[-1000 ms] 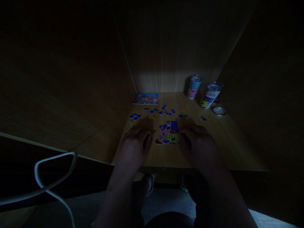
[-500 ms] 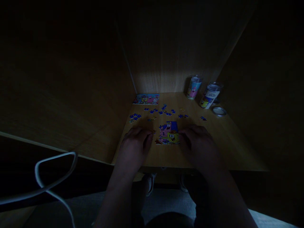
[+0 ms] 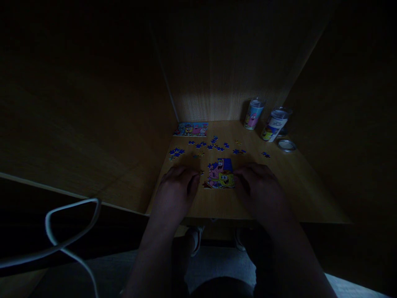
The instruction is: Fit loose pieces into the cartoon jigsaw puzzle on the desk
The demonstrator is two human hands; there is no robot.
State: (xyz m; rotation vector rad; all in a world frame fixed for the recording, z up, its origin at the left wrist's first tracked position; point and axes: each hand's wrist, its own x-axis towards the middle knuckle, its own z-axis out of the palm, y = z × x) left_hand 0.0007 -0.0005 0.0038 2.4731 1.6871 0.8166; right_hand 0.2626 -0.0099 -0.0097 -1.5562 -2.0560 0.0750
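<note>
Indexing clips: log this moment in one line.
left hand: pinching small puzzle piece; right hand: at joined puzzle, right edge; more loose pieces: farther back

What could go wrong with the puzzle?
The right hand is right by the joined puzzle part, so a bump might break it apart. A little piece by the left hand's fingertips could get dropped or knocked away. It's quite dark, so the blue pieces may be easy to mix up.

Small, dim desk nook is shown, room type not determinable: flat light-brown wooden desktop is enclosed by tall brown wood-grain back panel and dark brown wooden side panels; bluish-grey floor is seen below.
</note>
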